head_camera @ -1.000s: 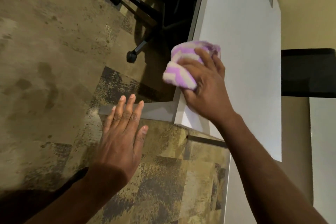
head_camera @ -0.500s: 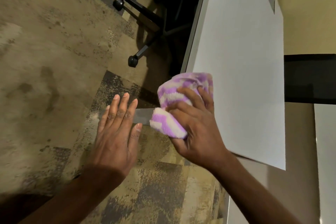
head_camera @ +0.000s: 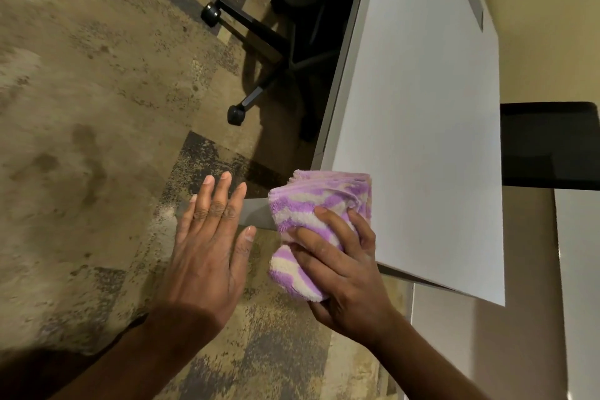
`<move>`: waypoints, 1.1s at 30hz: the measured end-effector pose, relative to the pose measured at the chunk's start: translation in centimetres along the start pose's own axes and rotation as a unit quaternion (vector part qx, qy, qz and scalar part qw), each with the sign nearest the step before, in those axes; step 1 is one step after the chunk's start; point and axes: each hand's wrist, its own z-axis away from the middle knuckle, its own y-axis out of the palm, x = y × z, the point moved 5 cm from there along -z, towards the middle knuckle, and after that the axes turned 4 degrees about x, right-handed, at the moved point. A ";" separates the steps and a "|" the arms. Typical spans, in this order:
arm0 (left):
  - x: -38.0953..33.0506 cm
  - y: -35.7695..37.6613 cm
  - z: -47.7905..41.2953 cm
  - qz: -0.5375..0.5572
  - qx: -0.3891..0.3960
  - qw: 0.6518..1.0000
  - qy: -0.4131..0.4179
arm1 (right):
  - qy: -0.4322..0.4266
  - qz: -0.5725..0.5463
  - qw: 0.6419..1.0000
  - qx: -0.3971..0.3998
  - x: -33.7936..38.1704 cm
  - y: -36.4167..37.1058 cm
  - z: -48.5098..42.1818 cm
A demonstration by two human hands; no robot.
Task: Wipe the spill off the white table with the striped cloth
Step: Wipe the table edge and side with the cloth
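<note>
The striped cloth (head_camera: 311, 221), folded into a thick purple and cream wad, is gripped in my right hand (head_camera: 344, 273) at the near left corner of the white table (head_camera: 422, 127). The cloth hangs partly past the table's edge. My left hand (head_camera: 211, 247) is flat with fingers together, hovering over the floor just left of the cloth and holding nothing. I see no spill on the visible white tabletop.
A black office chair (head_camera: 292, 26) on castors stands tucked under the table's left side. A dark panel (head_camera: 548, 146) lies to the right of the table. Mottled brown carpet (head_camera: 97, 107) covers the floor on the left.
My right hand has dragged the cloth along the table's left edge toward me, down to the near corner and partly off it. The left hand stays beside it, open and flat.
</note>
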 end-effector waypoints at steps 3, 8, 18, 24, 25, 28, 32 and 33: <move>-0.5 -0.3 0.2 -0.003 -0.002 1.000 0.001 | 0.016 0.041 0.999 0.020 -0.1 0.0 -0.9; -0.7 0.0 0.5 0.012 -0.002 1.000 -0.008 | 0.089 0.057 0.994 0.021 0.7 -0.1 -2.6; -0.2 0.8 0.6 0.011 -0.004 1.000 -0.015 | 0.041 0.021 0.995 -0.088 0.0 0.9 -1.1; 0.7 0.9 0.6 0.007 -0.004 1.000 -0.023 | 0.005 -0.006 0.995 -0.096 -1.0 0.9 0.4; 0.8 0.9 0.6 0.006 -0.004 1.000 -0.023 | 0.003 -0.009 0.996 -0.091 -1.1 0.9 0.8; 0.9 0.8 0.6 0.004 -0.006 1.000 -0.022 | 0.007 -0.024 0.996 -0.088 -1.6 1.0 2.0; 0.9 0.5 0.1 0.008 -0.017 0.999 -0.028 | 0.052 -0.082 0.989 -0.107 -3.1 0.7 4.4; 0.8 0.4 -0.1 0.008 -0.018 0.999 -0.030 | 0.069 -0.094 0.987 -0.107 -3.4 0.6 5.0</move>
